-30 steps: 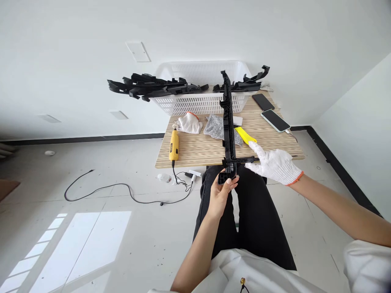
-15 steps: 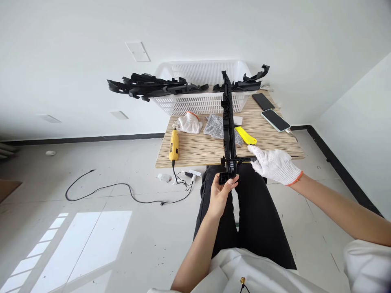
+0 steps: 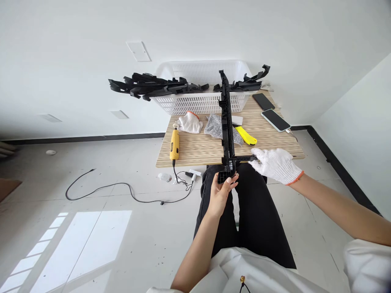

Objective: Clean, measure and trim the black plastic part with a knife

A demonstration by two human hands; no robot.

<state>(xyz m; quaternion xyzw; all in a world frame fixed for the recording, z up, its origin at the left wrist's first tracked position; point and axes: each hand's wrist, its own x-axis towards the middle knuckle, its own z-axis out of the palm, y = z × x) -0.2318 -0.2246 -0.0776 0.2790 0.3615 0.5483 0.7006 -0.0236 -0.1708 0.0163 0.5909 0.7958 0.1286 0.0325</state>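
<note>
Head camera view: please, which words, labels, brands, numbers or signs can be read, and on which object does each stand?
No text can be read with certainty.
Yellow power tool: dark marking on its body, too small and blurred to read.
Long black part in the left hand: no readable marking.

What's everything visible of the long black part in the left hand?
The long black part is narrow, apparently plastic, with tabs along its sides and a gridded block at the near end. The bare left hand holds that end; the rest points away over the table, its far tip overlapping the white basket in view. A dark strip in the gloved right hand meets it near the held end; whether joined is unclear.
</note>
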